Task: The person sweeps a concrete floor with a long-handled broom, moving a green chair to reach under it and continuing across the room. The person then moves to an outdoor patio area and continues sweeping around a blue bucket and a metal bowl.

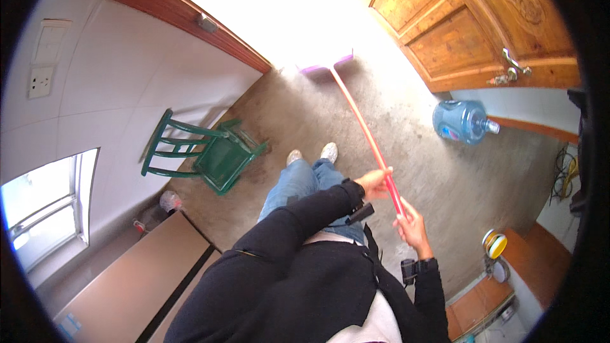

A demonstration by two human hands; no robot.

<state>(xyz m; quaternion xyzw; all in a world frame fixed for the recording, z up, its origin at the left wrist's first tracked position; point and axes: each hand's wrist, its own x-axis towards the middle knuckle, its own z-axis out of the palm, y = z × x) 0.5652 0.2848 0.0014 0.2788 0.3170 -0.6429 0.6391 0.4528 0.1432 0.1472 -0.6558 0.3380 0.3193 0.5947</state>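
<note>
My left hand (373, 184) and my right hand (411, 229) are both closed round a long pinkish-red pole (367, 134), the right one at its near end and the left a little further along. The pole slants away from me to a broad purple head (316, 70) on the concrete floor, by the bright doorway; it looks like a broom. Strong light washes out part of the head, and its underside cannot be made out. Just left of the pole, my shoes (329, 152) stand on the floor.
A green chair (224, 159) stands against the left wall. To the right, a large blue water bottle (461, 122) lies near the open wooden door (438, 24). A brown panel or tabletop (133, 267) is at lower left, a yellow-lidded tub (495, 244) at lower right.
</note>
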